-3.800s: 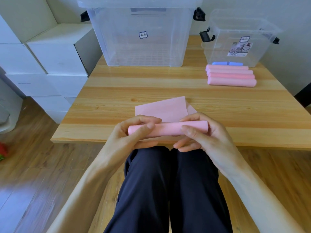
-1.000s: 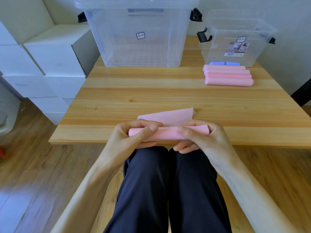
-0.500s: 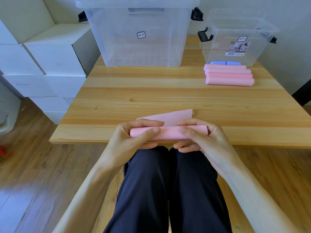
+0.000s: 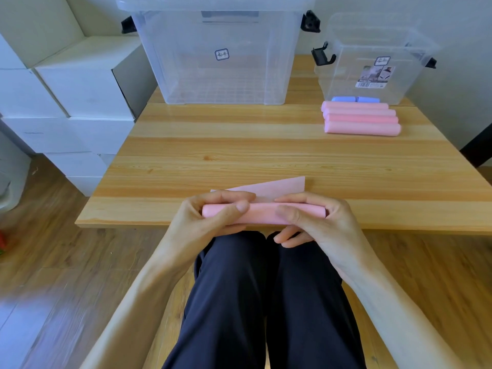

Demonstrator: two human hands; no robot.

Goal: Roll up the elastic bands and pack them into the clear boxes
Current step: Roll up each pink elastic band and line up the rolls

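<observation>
Both hands grip a pink band at the table's near edge.
The left hand (image 4: 207,222) and right hand (image 4: 319,225) curl their fingers round the band (image 4: 263,213), its loose flap lying just beyond; four pink rolls (image 4: 360,118) lie far right, before the small box (image 4: 372,57).

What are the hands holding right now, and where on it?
Both grip the pink band roll: left hand at its left end, right hand at its right end, thumbs on top.
</observation>
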